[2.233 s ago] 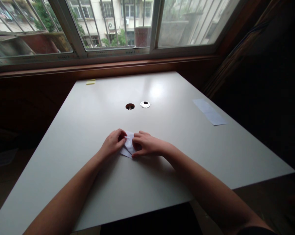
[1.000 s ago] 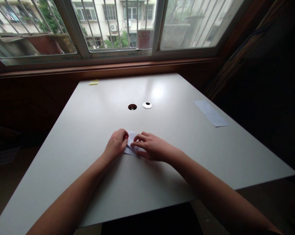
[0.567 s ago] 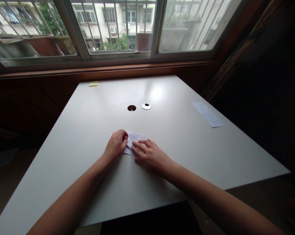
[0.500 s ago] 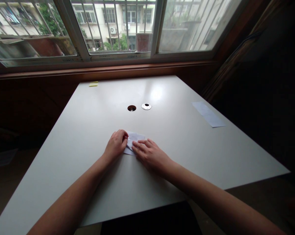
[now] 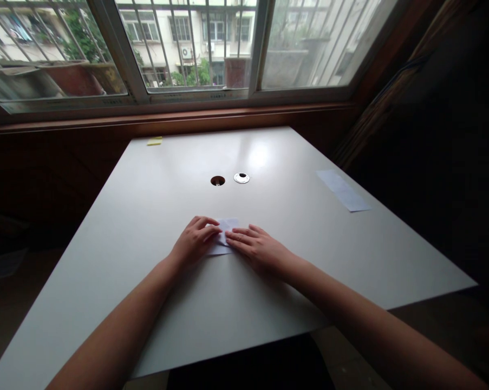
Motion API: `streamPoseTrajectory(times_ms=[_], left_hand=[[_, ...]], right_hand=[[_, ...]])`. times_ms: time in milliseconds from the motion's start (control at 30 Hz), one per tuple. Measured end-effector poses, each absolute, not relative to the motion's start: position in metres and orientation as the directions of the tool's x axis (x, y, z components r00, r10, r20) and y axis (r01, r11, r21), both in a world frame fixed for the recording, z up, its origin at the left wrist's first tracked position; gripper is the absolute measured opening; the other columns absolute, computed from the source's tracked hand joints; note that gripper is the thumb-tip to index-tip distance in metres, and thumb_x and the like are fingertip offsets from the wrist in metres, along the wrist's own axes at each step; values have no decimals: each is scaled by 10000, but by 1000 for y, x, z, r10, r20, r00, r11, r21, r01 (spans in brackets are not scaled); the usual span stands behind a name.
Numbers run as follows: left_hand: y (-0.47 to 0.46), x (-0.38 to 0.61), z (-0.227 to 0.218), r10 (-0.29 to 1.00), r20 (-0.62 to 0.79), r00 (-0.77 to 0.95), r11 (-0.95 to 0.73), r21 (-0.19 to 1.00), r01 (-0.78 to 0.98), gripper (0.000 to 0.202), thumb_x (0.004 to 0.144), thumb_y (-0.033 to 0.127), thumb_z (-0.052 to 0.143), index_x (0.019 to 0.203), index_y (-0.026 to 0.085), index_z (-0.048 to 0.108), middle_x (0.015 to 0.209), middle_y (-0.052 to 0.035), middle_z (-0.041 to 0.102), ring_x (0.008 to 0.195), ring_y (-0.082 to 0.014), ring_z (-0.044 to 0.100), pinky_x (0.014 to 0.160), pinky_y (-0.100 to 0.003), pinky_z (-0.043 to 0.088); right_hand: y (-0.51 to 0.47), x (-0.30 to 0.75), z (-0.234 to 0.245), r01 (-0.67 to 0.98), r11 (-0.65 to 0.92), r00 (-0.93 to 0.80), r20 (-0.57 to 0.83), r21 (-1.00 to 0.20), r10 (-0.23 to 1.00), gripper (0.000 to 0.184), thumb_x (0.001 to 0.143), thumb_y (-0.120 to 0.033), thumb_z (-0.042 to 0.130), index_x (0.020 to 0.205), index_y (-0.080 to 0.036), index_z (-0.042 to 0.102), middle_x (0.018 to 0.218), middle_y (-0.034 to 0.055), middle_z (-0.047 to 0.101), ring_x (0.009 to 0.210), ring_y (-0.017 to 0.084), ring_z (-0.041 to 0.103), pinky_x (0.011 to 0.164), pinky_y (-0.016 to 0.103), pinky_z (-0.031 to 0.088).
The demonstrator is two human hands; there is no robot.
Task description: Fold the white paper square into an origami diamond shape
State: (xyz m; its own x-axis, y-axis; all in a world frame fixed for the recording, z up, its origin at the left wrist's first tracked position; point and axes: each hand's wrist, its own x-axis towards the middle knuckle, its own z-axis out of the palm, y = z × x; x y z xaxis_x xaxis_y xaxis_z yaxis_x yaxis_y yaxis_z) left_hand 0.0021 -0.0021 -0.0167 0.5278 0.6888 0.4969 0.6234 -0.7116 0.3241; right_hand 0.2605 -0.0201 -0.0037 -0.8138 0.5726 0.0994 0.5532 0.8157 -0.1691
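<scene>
A small folded sheet of white paper (image 5: 229, 223) lies on the white table (image 5: 179, 303), partly covered by both hands. My left hand (image 5: 196, 237) is at its left side, fingers bent but apart, the fingertips over the paper. From the right, my right hand (image 5: 257, 244) lies flat with its fingers stretched across the paper's right part. Part of the folds is hidden beneath the fingers.
Beyond the paper are a round hole (image 5: 217, 181) in the tabletop and a silver ring-shaped cover (image 5: 241, 178). Another white paper strip (image 5: 344, 190) lies near the right edge. A yellow slip (image 5: 154, 141) sits at the far left corner, below the window (image 5: 191, 95).
My left hand has loosened its pinch on the paper's left side, its fingers now reaching further over it. My right hand has slid slightly to the right and flattened.
</scene>
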Motion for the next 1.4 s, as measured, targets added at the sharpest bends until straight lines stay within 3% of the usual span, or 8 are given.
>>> streamPoseTrajectory(times_ms=[200, 467, 800, 1400], left_hand=[[0, -1, -15, 471, 452, 758, -878, 157, 452, 284, 956, 193, 523, 1217, 233, 627, 1219, -65, 671, 1212, -209, 567, 1017, -386, 494], [-7, 4, -15, 499, 296, 814, -857, 28, 515, 422, 987, 205, 460, 1407, 247, 477, 1417, -50, 542, 1306, -221, 515, 1119, -434, 415], [-8, 8, -20, 545, 327, 772, -831, 86, 550, 389, 1002, 304, 446, 1378, 236, 521, 1401, -65, 555, 1346, -218, 474, 1117, -416, 432], [2, -15, -13, 554, 351, 755, -829, 150, 538, 344, 962, 241, 492, 1285, 234, 610, 1317, -27, 628, 1288, -190, 539, 1098, -377, 470]], right_hand=[[-6, 282, -15, 497, 847, -837, 153, -188, 525, 564, 927, -147, 454, 1474, -267, 391, 1476, 48, 471, 1362, 194, 436, 1157, 439, 276], [-2, 291, -20, 499, 847, -830, 183, -181, 528, 600, 907, -147, 472, 1483, -281, 371, 1479, 38, 466, 1359, 196, 445, 1151, 438, 296], [-5, 290, -17, 511, 837, -817, 193, -195, 544, 553, 924, -156, 461, 1464, -261, 409, 1473, 55, 471, 1353, 196, 456, 1157, 440, 293], [-6, 289, -15, 514, 831, -807, 207, -215, 553, 473, 976, -212, 437, 1443, -291, 440, 1457, 35, 493, 1353, 183, 458, 1162, 429, 294]])
